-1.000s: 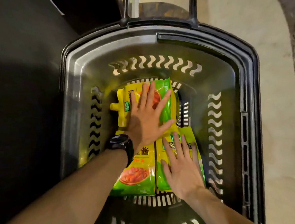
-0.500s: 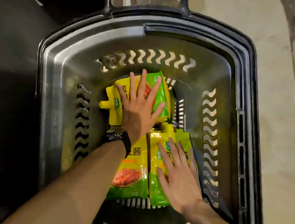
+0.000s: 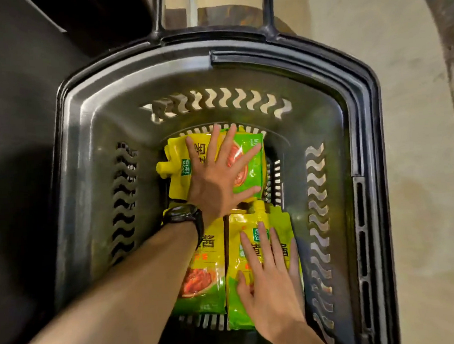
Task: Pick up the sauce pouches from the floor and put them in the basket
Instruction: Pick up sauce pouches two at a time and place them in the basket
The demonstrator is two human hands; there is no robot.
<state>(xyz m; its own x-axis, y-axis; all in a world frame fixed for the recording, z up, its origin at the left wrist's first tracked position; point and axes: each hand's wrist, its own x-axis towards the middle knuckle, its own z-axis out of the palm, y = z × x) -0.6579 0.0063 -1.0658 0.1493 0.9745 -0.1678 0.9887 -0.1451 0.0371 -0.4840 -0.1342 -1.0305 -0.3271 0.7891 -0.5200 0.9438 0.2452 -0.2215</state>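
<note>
Pouches (image 3: 204,282) in the basket (image 3: 86,123) look soft, slick, probably best pinched at seams; left hand (image 3: 218,180) and right hand (image 3: 270,285) press them flat-palmed.

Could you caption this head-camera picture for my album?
Inside the grey basket, the left hand and right hand rest flat on the sauce pouches.

A dark plastic basket (image 3: 96,144) with wavy slots in its walls stood on a pale floor (image 3: 423,156). On its slatted bottom the far sauce pouch (image 3: 249,153), yellow and green, lay crosswise with its spout toward the left wall. Just beside it, the near-left sauce pouch (image 3: 202,282) and the near-right sauce pouch (image 3: 247,217) lay lengthwise side by side, edges touching.
</note>
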